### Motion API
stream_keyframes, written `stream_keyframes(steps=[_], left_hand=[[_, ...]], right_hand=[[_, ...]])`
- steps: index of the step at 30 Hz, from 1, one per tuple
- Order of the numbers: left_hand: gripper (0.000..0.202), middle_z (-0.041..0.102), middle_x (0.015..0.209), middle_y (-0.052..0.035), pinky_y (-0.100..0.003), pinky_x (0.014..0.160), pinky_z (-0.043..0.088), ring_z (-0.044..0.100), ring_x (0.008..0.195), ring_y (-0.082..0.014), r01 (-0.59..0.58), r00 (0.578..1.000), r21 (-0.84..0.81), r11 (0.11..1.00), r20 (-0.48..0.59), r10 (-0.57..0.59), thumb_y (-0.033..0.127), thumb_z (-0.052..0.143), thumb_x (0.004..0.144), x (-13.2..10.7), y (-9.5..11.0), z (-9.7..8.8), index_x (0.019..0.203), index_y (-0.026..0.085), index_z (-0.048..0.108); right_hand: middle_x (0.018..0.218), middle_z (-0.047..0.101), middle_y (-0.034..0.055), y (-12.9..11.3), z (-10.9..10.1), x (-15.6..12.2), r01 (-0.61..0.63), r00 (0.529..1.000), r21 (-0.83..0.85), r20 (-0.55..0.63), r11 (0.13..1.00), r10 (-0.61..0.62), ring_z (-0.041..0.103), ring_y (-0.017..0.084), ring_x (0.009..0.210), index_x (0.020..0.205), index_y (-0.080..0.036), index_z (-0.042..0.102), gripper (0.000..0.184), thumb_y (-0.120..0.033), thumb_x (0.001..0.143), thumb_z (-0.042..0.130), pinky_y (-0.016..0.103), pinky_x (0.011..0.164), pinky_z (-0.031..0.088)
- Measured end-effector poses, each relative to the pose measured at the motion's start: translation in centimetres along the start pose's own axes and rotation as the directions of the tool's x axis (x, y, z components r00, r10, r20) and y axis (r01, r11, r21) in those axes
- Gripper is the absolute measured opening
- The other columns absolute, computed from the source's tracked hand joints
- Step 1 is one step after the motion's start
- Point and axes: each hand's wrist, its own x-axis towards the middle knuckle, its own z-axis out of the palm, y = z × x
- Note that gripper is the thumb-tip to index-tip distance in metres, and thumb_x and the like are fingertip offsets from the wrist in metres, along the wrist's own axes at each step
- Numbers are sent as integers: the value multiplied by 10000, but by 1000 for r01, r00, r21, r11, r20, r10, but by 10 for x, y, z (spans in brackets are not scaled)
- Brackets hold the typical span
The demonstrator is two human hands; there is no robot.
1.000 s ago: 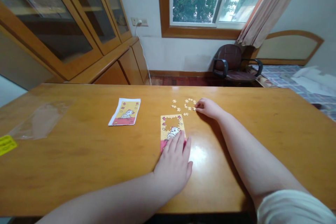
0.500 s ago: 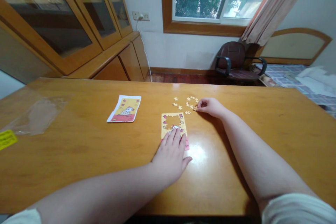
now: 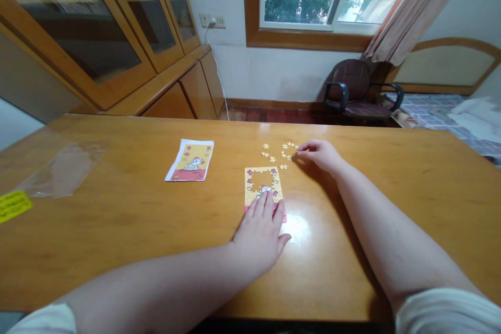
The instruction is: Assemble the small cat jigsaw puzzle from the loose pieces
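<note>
And here's the left hand (image 3: 258,237), lying flat, fingers loose and stretched out over the near part of the gapped puzzle (image 3: 250,197) on the counter (image 3: 136,229)! Farther right, the right hand (image 3: 324,157) draws its fingers together at the loose pieces (image 3: 273,159), far of the puzzle; whether they pinch one, I cannot tell! A picture sheet (image 3: 190,162) lies left

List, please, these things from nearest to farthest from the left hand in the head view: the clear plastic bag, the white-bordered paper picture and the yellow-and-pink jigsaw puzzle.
1. Yellow-and-pink jigsaw puzzle: partly under the left hand.
2. White-bordered paper picture: ahead, to the hand's left.
3. Clear plastic bag: far left.
</note>
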Motion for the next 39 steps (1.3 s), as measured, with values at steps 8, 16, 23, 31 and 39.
stream_keyframes(steps=[8, 16, 23, 31, 39], left_hand=[[687, 314, 1454, -237, -480, 1079, 252, 246, 1359, -363, -1, 1000, 4, 1000, -12, 1, 559, 358, 874, 0, 1, 1, 1393, 109, 361], [688, 319, 1455, -225, -482, 1077, 250, 249, 1359, -354, 8, 1000, -8, 1000, -18, -8, 569, 353, 871, 0, 0, 2, 1393, 120, 361], [682, 325, 1450, -231, -488, 1074, 249, 256, 1355, -359, 14, 1000, -18, 1000, 0, -14, 558, 350, 875, 0, 1, 1, 1395, 118, 354], [687, 326, 1453, -221, -478, 1079, 236, 253, 1357, -351, 20, 1000, -19, 1000, -12, -21, 563, 360, 871, 0, 1, 1, 1400, 124, 345], [691, 318, 1459, -210, -474, 1084, 224, 249, 1358, -346, 26, 999, -16, 1000, -30, -27, 573, 348, 871, -1, 1, 5, 1403, 132, 338]], right_hand=[[655, 653, 23, -27, 7, -7, -7, 1000, 129, -15, 992, 9, 503, 107, 536, 835, -159, 719, 263, -358, 663, 706, 245, 530, 390], [757, 702, 39, -40, 36, -21, 34, 982, 181, 179, 983, -67, 599, 139, 650, 856, -173, 734, 230, -302, 666, 723, 271, 640, 475], [824, 730, 40, -55, 50, -34, 38, 949, 132, 306, 990, -78, 649, 165, 751, 854, -187, 746, 175, -261, 702, 701, 283, 733, 496], [876, 738, 22, -56, 53, -36, 47, 923, 86, 377, 995, -76, 671, 186, 822, 882, -225, 749, 182, -264, 711, 703, 297, 795, 502], [903, 736, 15, -54, 55, -36, 81, 906, 65, 412, 995, -100, 671, 188, 841, 894, -232, 749, 181, -263, 724, 693, 302, 836, 493]])
